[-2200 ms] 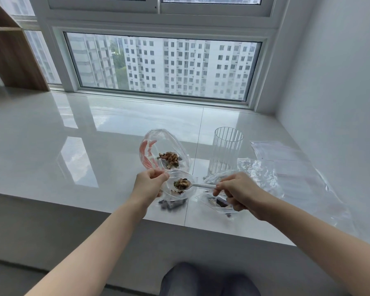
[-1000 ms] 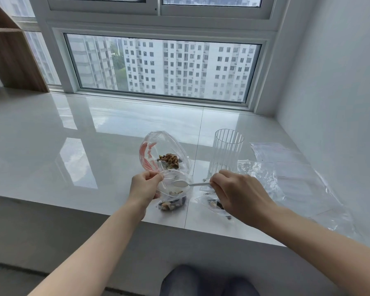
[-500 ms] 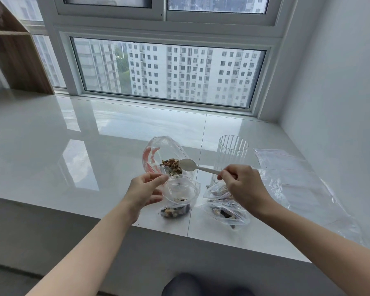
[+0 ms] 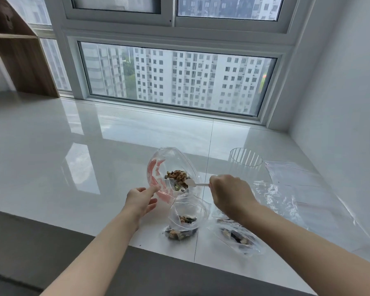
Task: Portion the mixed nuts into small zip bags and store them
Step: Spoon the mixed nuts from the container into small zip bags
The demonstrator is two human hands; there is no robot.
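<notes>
- The big bag point(image 4: 173, 171) of mixed nuts point(image 4: 177, 177) stands on the glossy white sill point(image 4: 73, 146), left of the ribbed glass point(image 4: 245, 165). Its wide mouth gapes toward the person, and it has pink print down its left side.
- A white spoon point(image 4: 193, 183) reaches into that mouth. Its long axis lies nearly level, its bowl points left at the nut pile and its handle runs right into the right hand point(image 4: 229, 194).
- The right hand sits left of and nearer than the glass. Its fingers are curled tight around the spoon handle, knuckles up.
- The left hand point(image 4: 140, 201) is left of the big bag, well left of the glass. Its fingers are loose and spread, grasping nothing, and the forefinger tip meets the bag's pink edge.
- 1 small zip bag point(image 4: 185, 218) stands nearer the person than the big bag, down and left of the glass. Its mouth is open upward, no hand holds it, and some nuts lie in its bottom.
- A 2nd small bag point(image 4: 236, 238) holding nuts lies flat, below the glass and partly under the right forearm. Whether it is sealed cannot be told.
- Empty clear bags point(image 4: 291, 182) lie flat to the right of the glass, spreading toward the wall.
</notes>
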